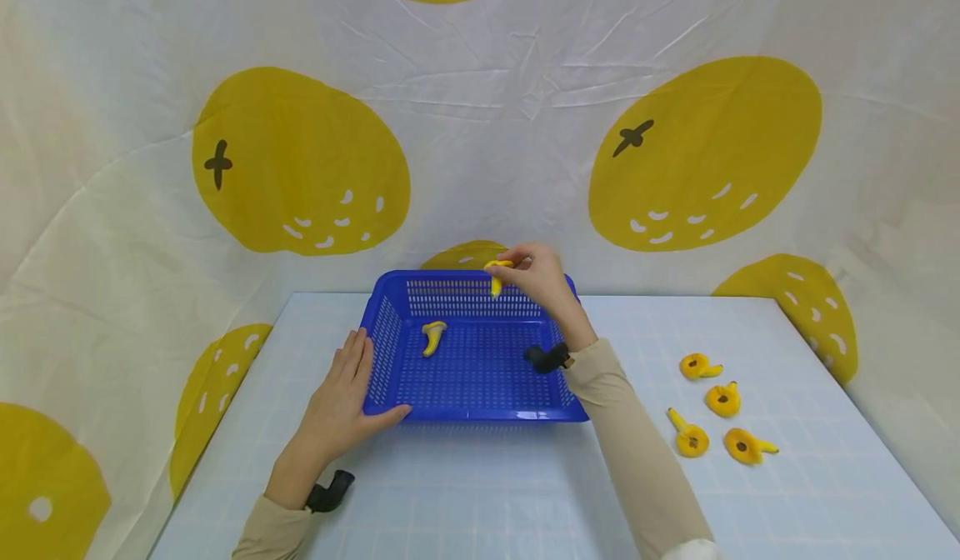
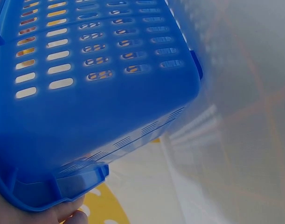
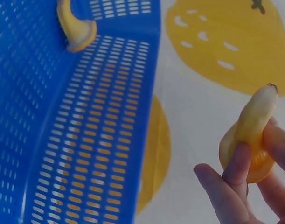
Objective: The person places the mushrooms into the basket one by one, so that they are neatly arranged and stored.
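A blue perforated basket [image 1: 382,335] stands on the table, seen close up as the basket [image 2: 95,93] and the basket [image 3: 86,140]. My left hand [image 1: 341,402] grips its near left corner, thumb along the front rim. My right hand [image 1: 536,277] is raised over the basket's far rim and pinches a small yellow mushroom-shaped piece [image 1: 497,275], the same piece [image 3: 252,130] held between fingertips [image 3: 235,172]. Another yellow piece [image 1: 432,337] lies on the basket floor, also visible as the piece [image 3: 76,28].
Several more yellow pieces [image 1: 720,414] lie on the pale gridded table [image 1: 787,493] at the right. A cloth with big yellow fruit prints [image 1: 705,156] hangs behind and around the table.
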Demonstrator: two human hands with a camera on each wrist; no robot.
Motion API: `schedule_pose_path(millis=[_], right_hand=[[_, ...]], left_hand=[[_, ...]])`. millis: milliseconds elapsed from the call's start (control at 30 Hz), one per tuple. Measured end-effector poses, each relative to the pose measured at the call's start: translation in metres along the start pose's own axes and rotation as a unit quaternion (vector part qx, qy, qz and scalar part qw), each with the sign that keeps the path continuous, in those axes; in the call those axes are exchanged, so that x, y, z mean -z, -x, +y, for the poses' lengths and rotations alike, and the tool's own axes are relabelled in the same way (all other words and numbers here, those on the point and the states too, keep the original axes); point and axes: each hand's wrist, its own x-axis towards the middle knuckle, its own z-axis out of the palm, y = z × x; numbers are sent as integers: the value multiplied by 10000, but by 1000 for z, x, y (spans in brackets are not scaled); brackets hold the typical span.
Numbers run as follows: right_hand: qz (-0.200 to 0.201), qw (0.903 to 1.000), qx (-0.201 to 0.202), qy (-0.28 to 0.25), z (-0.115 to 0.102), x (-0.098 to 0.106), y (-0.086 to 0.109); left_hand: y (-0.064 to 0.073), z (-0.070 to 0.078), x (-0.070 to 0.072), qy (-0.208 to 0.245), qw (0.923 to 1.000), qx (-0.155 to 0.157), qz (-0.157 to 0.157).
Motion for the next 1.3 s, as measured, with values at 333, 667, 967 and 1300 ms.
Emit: schedule_pose_path(millis=[333, 667, 967, 1300], right_hand=[[-371, 9961, 68, 798, 14, -26, -3], [-520, 9892, -311, 1335, 28, -43, -1], [-734, 9844, -567, 1497, 42, -56, -3], [-1116, 9707, -712, 2006, 57, -65, -5]], left_hand=[[0, -1, 0, 15, 10000, -35, 11], [0, 0, 0, -37, 10000, -56, 37], [0, 0, 0, -70, 10000, -18, 46], [1, 1, 0, -98, 9999, 27, 19]])
